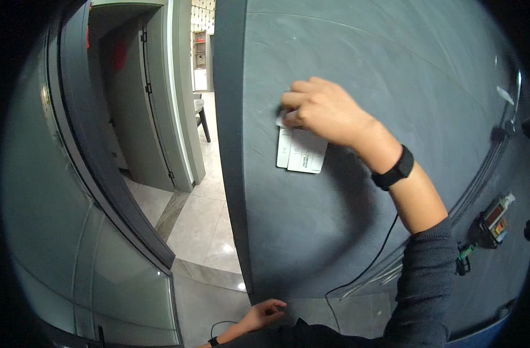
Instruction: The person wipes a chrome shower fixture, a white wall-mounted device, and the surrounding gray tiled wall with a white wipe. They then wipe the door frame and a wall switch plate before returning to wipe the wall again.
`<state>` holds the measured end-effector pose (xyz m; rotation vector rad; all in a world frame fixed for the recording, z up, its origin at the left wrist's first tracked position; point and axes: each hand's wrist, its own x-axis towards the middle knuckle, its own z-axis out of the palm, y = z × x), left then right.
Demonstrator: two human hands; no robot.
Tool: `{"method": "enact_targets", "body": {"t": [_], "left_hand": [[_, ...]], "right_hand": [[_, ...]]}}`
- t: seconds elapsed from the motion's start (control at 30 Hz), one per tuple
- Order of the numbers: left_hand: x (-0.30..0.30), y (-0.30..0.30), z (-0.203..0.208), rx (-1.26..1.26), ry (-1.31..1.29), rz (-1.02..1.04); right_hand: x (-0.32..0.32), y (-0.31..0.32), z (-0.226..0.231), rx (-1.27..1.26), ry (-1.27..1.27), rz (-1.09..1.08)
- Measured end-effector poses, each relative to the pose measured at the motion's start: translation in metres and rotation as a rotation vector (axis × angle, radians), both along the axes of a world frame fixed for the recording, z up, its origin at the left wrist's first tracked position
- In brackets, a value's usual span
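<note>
White panel sits behind the curled right hand, whose grasp I cannot tell.

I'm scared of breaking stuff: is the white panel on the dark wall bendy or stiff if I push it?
The white panel is probably stiff: its edges look straight. It may be light for its size, since it looks thin. It seems flat against the dark wall, so a push probably won't tip it.

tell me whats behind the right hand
Dark grey wall and a white panel, whose lower part shows below the right hand. The hand covers some of the panel's upper part, so what is there can't be made out.
</note>
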<state>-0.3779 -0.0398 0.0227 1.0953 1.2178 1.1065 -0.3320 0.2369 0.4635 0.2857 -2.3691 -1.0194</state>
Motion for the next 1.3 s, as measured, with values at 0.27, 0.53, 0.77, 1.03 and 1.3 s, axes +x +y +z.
{"method": "enact_targets", "body": {"t": [0.27, 0.53, 0.77, 1.03, 1.3], "left_hand": [[0.001, -0.01, -0.003, -0.062, 0.01, 0.157], [-0.006, -0.012, 0.004, -0.094, 0.149, 0.22], [0.007, -0.014, 0.009, -0.126, 0.183, 0.157], [0.011, -0.002, 0.005, 0.005, 0.118, 0.156], [0.007, -0.013, 0.0, -0.079, 0.194, 0.137]], "right_hand": [[0.152, 0.049, -0.038, -0.195, 0.308, -0.233], [0.301, 0.146, -0.075, -0.487, 1.325, -0.276], [0.189, 0.119, -0.033, -0.384, 1.348, -0.149], [0.086, 0.027, -0.188, -0.343, 0.571, -0.164], [0.119, 0.033, -0.2, -0.452, 0.52, -0.21]]}}
